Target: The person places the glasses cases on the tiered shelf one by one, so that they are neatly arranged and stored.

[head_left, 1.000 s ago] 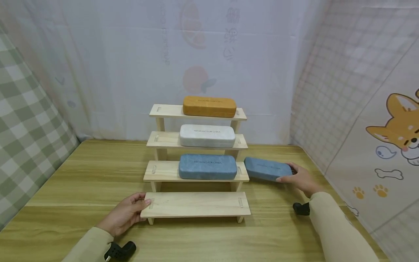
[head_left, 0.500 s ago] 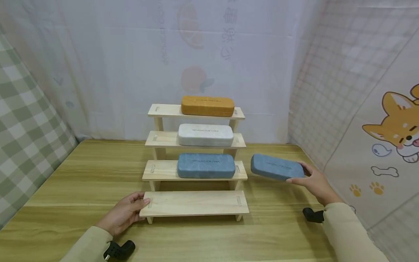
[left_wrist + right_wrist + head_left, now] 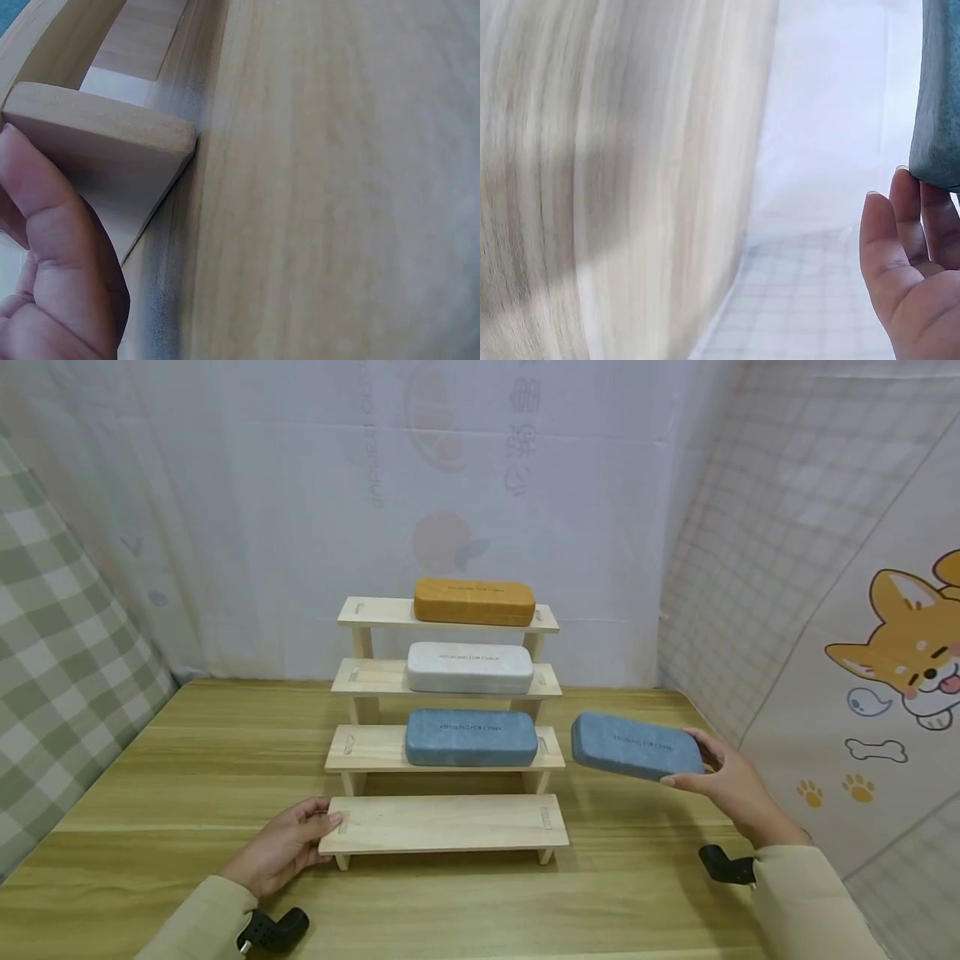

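Observation:
In the head view my right hand (image 3: 738,785) pinches the right end of a blue glasses case (image 3: 637,746), held tilted just right of a stepped wooden stand (image 3: 450,823). The right wrist view shows that case (image 3: 939,97) at its edge, with the fingertips at its end. My left hand (image 3: 288,843) grips the left end of the stand's lowest shelf, thumb on top. In the left wrist view its fingers (image 3: 56,240) lie by a wooden leg (image 3: 105,127). On the upper shelves lie an orange case (image 3: 474,602), a white case (image 3: 470,669) and another blue case (image 3: 471,738).
The stand is on a wood-grain table (image 3: 187,760). A white curtain (image 3: 262,527) hangs behind it. Green checked cloth (image 3: 60,610) borders the left side, and a cloth with a cartoon dog (image 3: 915,643) the right. A black device (image 3: 727,864) is on each wrist.
My right hand has lifted the blue case and carried it slightly to the right, away from behind the stand's edge. The left hand keeps its grip on the bottom shelf.

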Demonstrator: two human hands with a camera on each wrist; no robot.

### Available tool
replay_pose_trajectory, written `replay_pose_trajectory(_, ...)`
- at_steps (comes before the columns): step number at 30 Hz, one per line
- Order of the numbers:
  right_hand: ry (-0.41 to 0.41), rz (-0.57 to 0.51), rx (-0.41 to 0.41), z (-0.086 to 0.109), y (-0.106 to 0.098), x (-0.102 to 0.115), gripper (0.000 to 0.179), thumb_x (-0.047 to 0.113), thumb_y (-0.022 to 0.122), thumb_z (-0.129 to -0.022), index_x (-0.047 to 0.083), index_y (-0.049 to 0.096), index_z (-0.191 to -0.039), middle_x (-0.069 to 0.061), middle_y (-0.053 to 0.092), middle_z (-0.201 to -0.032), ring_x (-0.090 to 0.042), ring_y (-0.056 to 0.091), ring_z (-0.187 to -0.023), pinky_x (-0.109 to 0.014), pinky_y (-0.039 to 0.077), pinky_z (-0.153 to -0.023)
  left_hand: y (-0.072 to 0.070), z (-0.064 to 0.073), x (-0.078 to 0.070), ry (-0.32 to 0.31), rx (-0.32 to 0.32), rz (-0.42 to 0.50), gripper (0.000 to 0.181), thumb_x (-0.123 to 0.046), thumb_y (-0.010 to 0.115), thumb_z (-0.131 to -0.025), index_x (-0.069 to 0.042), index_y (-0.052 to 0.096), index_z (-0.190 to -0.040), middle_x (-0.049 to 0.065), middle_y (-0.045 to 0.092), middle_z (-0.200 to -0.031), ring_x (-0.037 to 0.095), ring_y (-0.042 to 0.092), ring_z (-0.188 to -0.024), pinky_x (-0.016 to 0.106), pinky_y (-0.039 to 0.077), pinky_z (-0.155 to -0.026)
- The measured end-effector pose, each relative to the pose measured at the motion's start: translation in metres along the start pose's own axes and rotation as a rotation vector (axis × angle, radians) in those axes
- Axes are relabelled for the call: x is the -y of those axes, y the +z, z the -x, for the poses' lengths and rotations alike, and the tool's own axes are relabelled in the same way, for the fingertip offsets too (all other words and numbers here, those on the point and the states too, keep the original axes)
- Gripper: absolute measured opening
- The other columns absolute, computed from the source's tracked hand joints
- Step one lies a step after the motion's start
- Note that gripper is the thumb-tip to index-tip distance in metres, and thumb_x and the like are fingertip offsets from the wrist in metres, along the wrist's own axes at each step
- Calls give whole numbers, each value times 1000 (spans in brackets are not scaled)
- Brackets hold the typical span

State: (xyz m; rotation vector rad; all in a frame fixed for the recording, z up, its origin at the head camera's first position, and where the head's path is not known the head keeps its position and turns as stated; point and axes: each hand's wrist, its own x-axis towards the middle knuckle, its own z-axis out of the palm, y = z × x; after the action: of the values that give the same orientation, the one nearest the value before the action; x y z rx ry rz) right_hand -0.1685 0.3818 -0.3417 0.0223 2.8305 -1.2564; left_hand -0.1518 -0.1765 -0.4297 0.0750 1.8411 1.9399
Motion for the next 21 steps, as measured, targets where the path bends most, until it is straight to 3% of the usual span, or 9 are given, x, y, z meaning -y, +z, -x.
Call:
replay_pose_trajectory(7,-45,-45,13,13,4,9,94,25,74,-87,6,12,-155,-29,12,-156,-53,18,-137,-68,29,-100,0,0,0,2,-5,-3,67,-20,49,-103,16,11,-144,18,50,-123,14,61,-96,34,54,-80)
replay_pose_trajectory(16,-33,-68,52,26,13,13,97,23,78,-83,4,14,-155,-31,9,-155,-53,14,-139,-66,27,-103,0,0,0,10,4,-4,67,-21,48,-103,16,10,-144,17,49,-123,14,61,-96,34,54,-80)
replay_pose_trajectory(19,-46,-59,45,29,18,15,95,21,78,-82,4,18,-154,-31,15,-154,-51,19,-138,-45,39,-105,0,1,1,11,9,0,68,-21,49,-103,16,9,-144,17,49,-123,13,61,-96,34,54,-80)
replay_pose_trajectory(21,-57,-66,48,31,21,16,94,19,78,-83,4,19,-154,-30,15,-155,-49,18,-139,-35,40,-104,-1,1,1,12,13,3,68,-21,49,-103,15,9,-144,16,49,-123,13,61,-96,33,54,-80)
